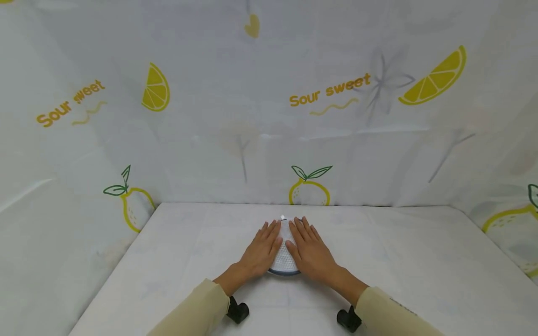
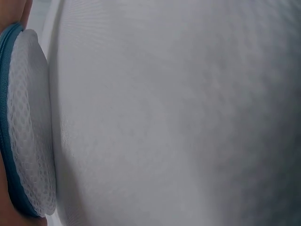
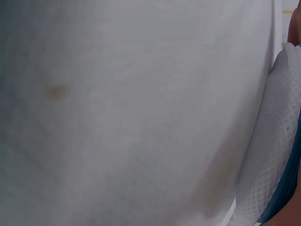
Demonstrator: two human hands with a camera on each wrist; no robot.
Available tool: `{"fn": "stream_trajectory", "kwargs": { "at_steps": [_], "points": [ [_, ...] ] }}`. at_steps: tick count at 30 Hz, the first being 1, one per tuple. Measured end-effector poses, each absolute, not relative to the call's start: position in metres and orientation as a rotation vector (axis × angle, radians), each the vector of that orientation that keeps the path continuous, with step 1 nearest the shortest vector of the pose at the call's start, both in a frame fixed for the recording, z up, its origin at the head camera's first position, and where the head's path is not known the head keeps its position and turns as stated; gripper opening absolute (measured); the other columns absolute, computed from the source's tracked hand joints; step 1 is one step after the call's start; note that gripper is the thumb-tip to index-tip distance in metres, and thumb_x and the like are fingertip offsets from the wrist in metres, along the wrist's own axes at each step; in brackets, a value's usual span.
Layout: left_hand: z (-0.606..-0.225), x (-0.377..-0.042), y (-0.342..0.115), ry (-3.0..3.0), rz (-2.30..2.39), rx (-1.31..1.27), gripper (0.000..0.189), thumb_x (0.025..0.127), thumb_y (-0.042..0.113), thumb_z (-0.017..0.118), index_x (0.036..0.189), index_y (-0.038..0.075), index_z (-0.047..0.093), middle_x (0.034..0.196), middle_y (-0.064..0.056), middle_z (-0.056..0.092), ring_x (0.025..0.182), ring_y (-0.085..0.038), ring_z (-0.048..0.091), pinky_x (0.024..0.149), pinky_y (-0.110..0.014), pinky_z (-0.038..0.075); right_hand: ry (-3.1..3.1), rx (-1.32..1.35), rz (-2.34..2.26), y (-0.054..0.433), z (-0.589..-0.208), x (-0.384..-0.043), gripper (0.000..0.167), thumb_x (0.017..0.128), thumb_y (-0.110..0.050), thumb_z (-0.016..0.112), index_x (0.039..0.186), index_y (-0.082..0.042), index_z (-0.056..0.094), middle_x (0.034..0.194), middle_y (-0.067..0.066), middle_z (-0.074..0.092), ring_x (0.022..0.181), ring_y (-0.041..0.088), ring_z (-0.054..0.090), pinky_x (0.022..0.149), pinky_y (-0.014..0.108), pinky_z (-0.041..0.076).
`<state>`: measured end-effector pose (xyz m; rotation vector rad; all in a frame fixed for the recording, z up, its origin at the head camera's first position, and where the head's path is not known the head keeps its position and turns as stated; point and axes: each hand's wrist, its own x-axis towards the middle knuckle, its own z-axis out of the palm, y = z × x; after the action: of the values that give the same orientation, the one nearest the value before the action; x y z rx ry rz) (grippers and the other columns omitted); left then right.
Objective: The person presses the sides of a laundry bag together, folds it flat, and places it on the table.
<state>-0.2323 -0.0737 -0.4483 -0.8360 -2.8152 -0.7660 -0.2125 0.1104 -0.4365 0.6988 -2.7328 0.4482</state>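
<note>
A white mesh laundry bag (image 1: 285, 254) with a dark blue-teal zipper edge lies on the white table. My left hand (image 1: 261, 249) rests on its left side, palm down with straight fingers pointing away. On the right side, my right hand (image 1: 310, 249) lies the same way, the two thumbs close together over the mesh. A small white tab sticks up at the bag's far edge. The left wrist view shows the bag's mesh side (image 2: 30, 122) and teal zipper under the hand; in the right wrist view the mesh (image 3: 270, 136) bulges above the table. The hands hide much of the bag.
The white-covered table (image 1: 399, 261) stretches out on both sides of the bag. Behind it hangs a white sheet (image 1: 218, 102) printed with lemons and lettering. Black wrist camera mounts (image 1: 237, 311) sit below both forearms, near the beige sleeves.
</note>
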Motion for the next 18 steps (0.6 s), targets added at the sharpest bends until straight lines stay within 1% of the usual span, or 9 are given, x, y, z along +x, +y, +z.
{"fn": "stream_trajectory", "kwargs": {
  "at_steps": [4, 7, 13, 18],
  "points": [
    [-0.4509, -0.2327, -0.0729, -2.828, -0.74, -0.828, 0.056, 0.106, 0.037, 0.021, 0.151, 0.003, 0.024, 0.155, -0.015, 0.024, 0.142, -0.036, 0.016, 0.113, -0.047, 0.015, -2.772, 0.711, 0.491, 0.1104, -0.439, -0.2126, 0.06, 0.104, -0.036, 0.036, 0.147, 0.005, 0.029, 0.152, 0.023, 0.026, 0.142, 0.038, 0.015, 0.112, 0.051, 0.016],
    [-0.4534, -0.2323, -0.0732, -2.82, -0.734, -0.831, 0.056, 0.106, 0.036, 0.022, 0.15, 0.002, 0.026, 0.154, -0.016, 0.025, 0.141, -0.037, 0.018, 0.113, -0.048, 0.017, -2.791, 0.73, 0.519, 0.11, -0.4396, -0.2113, 0.06, 0.104, -0.036, 0.035, 0.147, 0.006, 0.027, 0.152, 0.024, 0.023, 0.142, 0.039, 0.014, 0.112, 0.052, 0.016],
    [-0.457, -0.232, -0.073, -2.805, -0.721, -0.852, 0.055, 0.106, 0.034, 0.023, 0.15, 0.002, 0.025, 0.154, -0.017, 0.024, 0.141, -0.037, 0.018, 0.112, -0.05, 0.018, -2.795, 0.763, 0.55, 0.1114, -0.4407, -0.2096, 0.061, 0.105, -0.035, 0.032, 0.146, 0.008, 0.026, 0.152, 0.027, 0.02, 0.141, 0.042, 0.014, 0.111, 0.055, 0.016],
    [-0.4583, -0.2341, -0.0731, -2.792, -0.717, -0.849, 0.055, 0.106, 0.034, 0.024, 0.15, 0.0, 0.025, 0.154, -0.017, 0.025, 0.141, -0.037, 0.019, 0.112, -0.05, 0.019, -2.793, 0.782, 0.578, 0.1127, -0.4455, -0.2144, 0.062, 0.105, -0.037, 0.031, 0.147, 0.008, 0.025, 0.153, 0.026, 0.019, 0.141, 0.042, 0.012, 0.111, 0.055, 0.015]
  ]
}}
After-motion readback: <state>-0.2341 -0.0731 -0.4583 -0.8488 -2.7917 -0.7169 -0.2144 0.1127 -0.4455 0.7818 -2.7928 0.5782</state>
